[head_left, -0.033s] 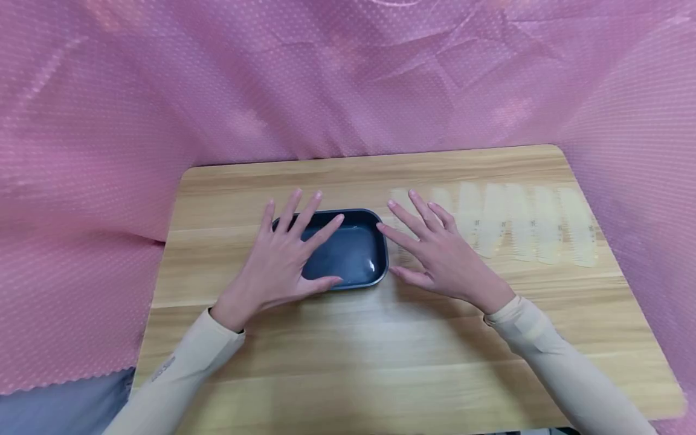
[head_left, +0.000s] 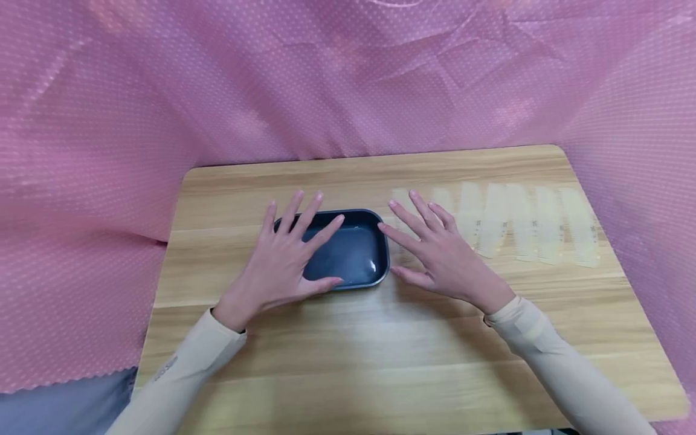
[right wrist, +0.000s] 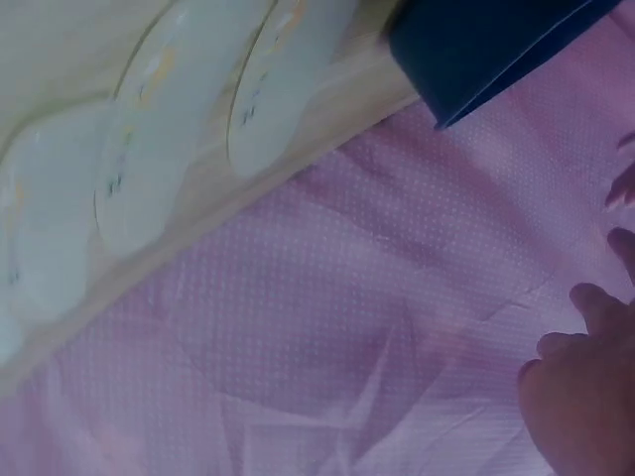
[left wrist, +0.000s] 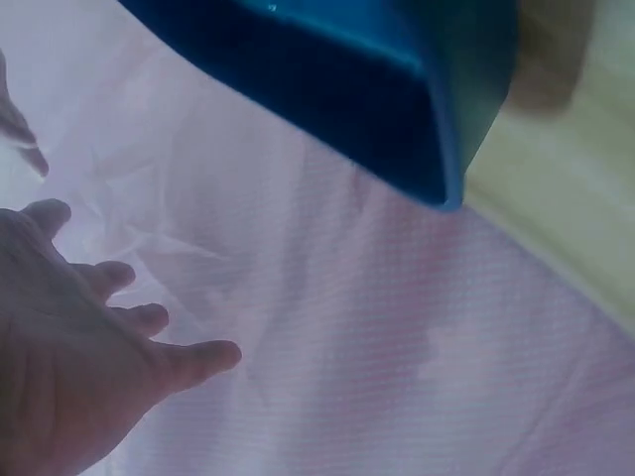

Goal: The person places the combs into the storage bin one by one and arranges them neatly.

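Observation:
Fingers spread, my left hand [head_left: 280, 260] hovers over the left part of a dark blue rectangular box [head_left: 353, 251] with rounded corners. It holds nothing. To the right of the box is my right hand [head_left: 443, 257], also with spread fingers and nothing held. Its fingertips are near the box's right rim; whether they touch it I cannot tell. Behind and beyond that hand lie several pale translucent combs [head_left: 522, 223] in a row, some partly hidden by it. In the left wrist view the box [left wrist: 397, 109] appears above the left hand [left wrist: 89, 347]; the right wrist view shows combs [right wrist: 149, 129] too.
Everything stands on a wood-grain table [head_left: 348, 374] with rounded corners. A pink dotted cloth [head_left: 348, 78] hangs along its back and both sides. Blue-grey fabric [head_left: 70, 405] shows at the lower left.

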`<state>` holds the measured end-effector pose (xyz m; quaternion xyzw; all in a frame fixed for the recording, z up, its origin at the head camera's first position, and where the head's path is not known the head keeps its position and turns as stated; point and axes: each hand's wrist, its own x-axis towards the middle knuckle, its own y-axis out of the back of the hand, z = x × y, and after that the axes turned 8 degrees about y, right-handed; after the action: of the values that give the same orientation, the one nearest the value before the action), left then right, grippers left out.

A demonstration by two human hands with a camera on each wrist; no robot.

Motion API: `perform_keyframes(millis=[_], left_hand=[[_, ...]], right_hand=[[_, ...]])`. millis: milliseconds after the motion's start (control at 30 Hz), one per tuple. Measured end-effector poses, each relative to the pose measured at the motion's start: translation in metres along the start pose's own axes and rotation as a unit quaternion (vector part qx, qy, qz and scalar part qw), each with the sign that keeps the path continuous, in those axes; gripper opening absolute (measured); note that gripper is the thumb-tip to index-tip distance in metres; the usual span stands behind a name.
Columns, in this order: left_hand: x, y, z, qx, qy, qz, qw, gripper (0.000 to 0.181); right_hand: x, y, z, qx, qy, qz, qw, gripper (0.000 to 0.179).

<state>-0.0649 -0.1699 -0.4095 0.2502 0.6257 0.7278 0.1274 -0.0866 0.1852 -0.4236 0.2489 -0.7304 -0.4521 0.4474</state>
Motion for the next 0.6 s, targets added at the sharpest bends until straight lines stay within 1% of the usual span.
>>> perform_keyframes(millis=[33, 100, 167, 200, 233, 267, 300, 333, 400, 433, 467, 500, 533, 600], left_hand=[[-0.001, 0.000, -0.002, -0.007, 0.008, -0.006, 0.9999, 0.115], [-0.003, -0.001, -0.006, -0.022, 0.024, -0.017, 0.9993, 0.119], [-0.007, -0.005, -0.013, -0.050, 0.057, -0.043, 0.9962, 0.125], [-0.011, -0.008, -0.017, -0.068, 0.075, -0.058, 0.9932, 0.128], [-0.014, -0.010, -0.021, -0.085, 0.095, -0.075, 0.9890, 0.132], [-0.019, -0.012, -0.025, -0.102, 0.116, -0.092, 0.9837, 0.135], [-0.024, -0.014, -0.028, -0.117, 0.138, -0.112, 0.9771, 0.138], [-0.028, -0.016, -0.032, -0.133, 0.159, -0.128, 0.9700, 0.141], [-0.037, -0.021, -0.038, -0.161, 0.200, -0.154, 0.9542, 0.146], [-0.041, -0.023, -0.040, -0.173, 0.218, -0.164, 0.9463, 0.148], [-0.044, -0.026, -0.042, -0.185, 0.232, -0.172, 0.9392, 0.149], [-0.047, -0.029, -0.044, -0.195, 0.243, -0.177, 0.9337, 0.150], [-0.049, -0.031, -0.046, -0.205, 0.249, -0.178, 0.9296, 0.151], [-0.052, -0.036, -0.048, -0.221, 0.255, -0.180, 0.9238, 0.152]], right_hand=[[0.000, -0.002, 0.002, 0.010, -0.006, 0.011, 0.9999, 0.070], [-0.001, -0.006, 0.007, 0.025, -0.030, 0.033, 0.9987, 0.068], [-0.005, -0.012, 0.017, 0.060, -0.084, 0.070, 0.9922, 0.062], [-0.006, -0.016, 0.022, 0.077, -0.121, 0.085, 0.9860, 0.060], [-0.008, -0.019, 0.027, 0.091, -0.162, 0.096, 0.9779, 0.057], [-0.010, -0.022, 0.031, 0.106, -0.206, 0.101, 0.9675, 0.056], [-0.011, -0.024, 0.035, 0.119, -0.250, 0.097, 0.9561, 0.056], [-0.012, -0.027, 0.039, 0.132, -0.291, 0.087, 0.9436, 0.059], [-0.012, -0.032, 0.047, 0.146, -0.358, 0.045, 0.9213, 0.070], [-0.012, -0.035, 0.050, 0.149, -0.381, 0.017, 0.9124, 0.077], [-0.011, -0.037, 0.052, 0.147, -0.398, -0.011, 0.9057, 0.084], [-0.010, -0.040, 0.053, 0.140, -0.408, -0.039, 0.9012, 0.090], [-0.009, -0.043, 0.055, 0.131, -0.414, -0.062, 0.8988, 0.090], [-0.007, -0.048, 0.056, 0.107, -0.414, -0.097, 0.8985, 0.085]])
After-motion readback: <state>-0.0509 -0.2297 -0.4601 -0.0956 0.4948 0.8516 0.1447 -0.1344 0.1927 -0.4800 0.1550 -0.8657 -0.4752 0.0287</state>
